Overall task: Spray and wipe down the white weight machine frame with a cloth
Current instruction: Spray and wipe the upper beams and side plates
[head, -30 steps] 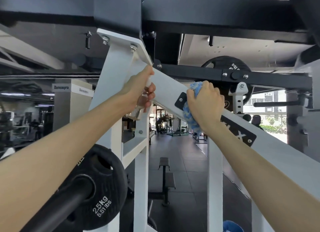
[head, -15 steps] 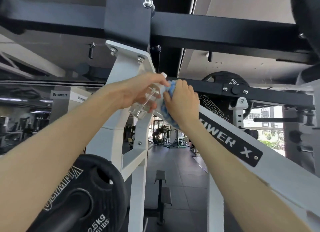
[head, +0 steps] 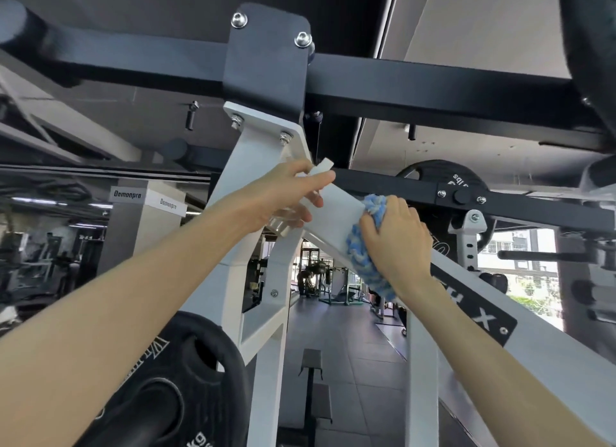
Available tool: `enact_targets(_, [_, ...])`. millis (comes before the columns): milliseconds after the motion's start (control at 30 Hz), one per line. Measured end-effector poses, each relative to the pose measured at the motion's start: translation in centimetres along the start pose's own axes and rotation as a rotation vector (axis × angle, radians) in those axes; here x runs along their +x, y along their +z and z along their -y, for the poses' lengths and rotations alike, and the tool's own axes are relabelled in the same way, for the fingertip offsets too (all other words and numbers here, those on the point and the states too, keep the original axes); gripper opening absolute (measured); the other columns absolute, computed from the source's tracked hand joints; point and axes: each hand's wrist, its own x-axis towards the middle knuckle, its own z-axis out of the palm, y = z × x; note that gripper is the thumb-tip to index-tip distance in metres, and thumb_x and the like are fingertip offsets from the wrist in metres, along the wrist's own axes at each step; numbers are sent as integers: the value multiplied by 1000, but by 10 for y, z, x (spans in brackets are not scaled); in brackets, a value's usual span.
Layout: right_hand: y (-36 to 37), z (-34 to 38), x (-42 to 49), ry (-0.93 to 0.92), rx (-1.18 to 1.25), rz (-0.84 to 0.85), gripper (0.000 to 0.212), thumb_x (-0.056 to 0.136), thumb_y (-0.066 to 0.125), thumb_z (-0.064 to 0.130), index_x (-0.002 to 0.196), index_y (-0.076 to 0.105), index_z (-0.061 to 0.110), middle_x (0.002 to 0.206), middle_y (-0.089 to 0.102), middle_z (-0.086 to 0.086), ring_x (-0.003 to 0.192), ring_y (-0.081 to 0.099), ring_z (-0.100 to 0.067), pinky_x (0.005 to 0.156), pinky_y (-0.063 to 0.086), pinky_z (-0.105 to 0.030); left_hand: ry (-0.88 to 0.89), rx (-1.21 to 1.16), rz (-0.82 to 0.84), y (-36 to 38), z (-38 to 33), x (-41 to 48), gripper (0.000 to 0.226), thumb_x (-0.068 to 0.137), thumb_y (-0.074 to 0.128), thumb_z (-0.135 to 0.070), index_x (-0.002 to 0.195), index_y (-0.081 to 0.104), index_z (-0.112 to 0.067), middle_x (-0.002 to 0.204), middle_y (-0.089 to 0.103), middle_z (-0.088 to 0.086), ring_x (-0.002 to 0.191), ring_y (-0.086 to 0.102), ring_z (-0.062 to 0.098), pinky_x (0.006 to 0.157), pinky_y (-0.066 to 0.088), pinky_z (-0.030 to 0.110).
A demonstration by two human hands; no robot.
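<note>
The white weight machine frame (head: 246, 193) rises at centre, and its sloping white beam (head: 336, 213) runs down to the right with a black label. My left hand (head: 283, 196) grips a clear spray bottle (head: 286, 221) with a white nozzle, held against the top of the beam. My right hand (head: 396, 240) presses a blue and white fluffy cloth (head: 361, 246) onto the beam just right of the bottle. The hand hides most of the cloth.
A black crossbar (head: 433, 90) with a bolted bracket runs overhead. A black weight plate (head: 173, 390) hangs on a bar at lower left, another plate (head: 446, 180) at upper right. A bench (head: 313, 380) stands on the grey floor below. Other gym machines fill the background.
My right hand slid the cloth up the beam until it met the bottle, then moved back down to the right. The view tilted upward. My left hand kept hold of the bottle.
</note>
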Motion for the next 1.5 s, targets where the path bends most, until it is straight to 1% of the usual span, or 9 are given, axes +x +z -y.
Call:
enact_targets(133, [-3, 0, 0, -2, 1, 18, 29, 94, 40, 39, 100, 46, 11, 92, 41, 1, 95, 48, -24, 78, 35, -35, -26, -57, -103, 3, 2, -4, 51, 91, 56, -60, 81, 57, -10, 70, 58, 4, 43, 46, 13, 43, 43, 21])
enact_targets(300, [-3, 1, 0, 5, 10, 20, 31, 94, 41, 38, 105, 47, 10, 98, 47, -2, 98, 48, -23, 82, 36, -36, -62, 48, -233, -3, 11, -4, 62, 83, 58, -68, 63, 59, -9, 46, 53, 0, 38, 44, 15, 47, 42, 22])
enact_targets(600, [-1, 4, -1, 0, 54, -23, 26, 96, 39, 34, 104, 47, 10, 94, 40, 2, 95, 45, -21, 85, 37, -36, -28, 42, -300, 0, 12, -1, 52, 84, 51, -54, 57, 57, -9, 46, 53, 3, 39, 43, 20, 49, 41, 27])
enact_targets(733, [25, 55, 28, 0, 140, -159, 43, 89, 19, 39, 90, 52, 11, 86, 53, -1, 80, 54, -22, 77, 49, -42, -12, -45, -375, -6, -3, 3, 55, 79, 53, -61, 59, 57, -11, 46, 52, 1, 36, 42, 18, 45, 38, 23])
enact_targets(900, [58, 124, 47, -67, -47, -148, 24, 80, 48, 17, 102, 51, 9, 97, 52, -8, 88, 50, -27, 84, 37, -36, -13, 33, -352, -17, -19, 6, 55, 87, 52, -57, 60, 56, -10, 46, 51, 2, 35, 41, 18, 44, 39, 22])
enact_targets(1000, [46, 84, 30, -170, -90, -149, 31, 83, 40, 27, 107, 51, 10, 98, 54, -7, 90, 51, -27, 82, 37, -37, -41, 54, -310, -18, -17, 2, 53, 88, 51, -55, 60, 54, -10, 48, 50, 2, 36, 40, 16, 44, 37, 20])
enact_targets(1133, [27, 42, 9, 11, -178, -82, 42, 93, 39, 40, 121, 48, 10, 112, 54, -10, 104, 49, -30, 88, 36, -39, -72, 27, -333, -26, -12, -1, 54, 85, 52, -59, 60, 55, -11, 51, 51, 2, 36, 41, 16, 43, 39, 20])
enact_targets(1367, [57, 134, 49, 5, -28, -102, 30, 87, 30, 14, 101, 56, 9, 97, 57, -9, 90, 54, -28, 87, 42, -40, -93, 72, -404, -36, -13, -1, 52, 85, 51, -57, 63, 59, -10, 49, 54, 1, 36, 43, 16, 45, 40, 21])
enact_targets(1500, [66, 101, 22, -313, -179, -127, 62, 86, 31, 37, 132, 46, -2, 134, 48, -21, 128, 41, -39, 109, 29, -51, -93, 74, -380, -42, -16, -2, 53, 87, 51, -57, 62, 55, -10, 47, 51, 1, 35, 42, 16, 42, 39, 20])
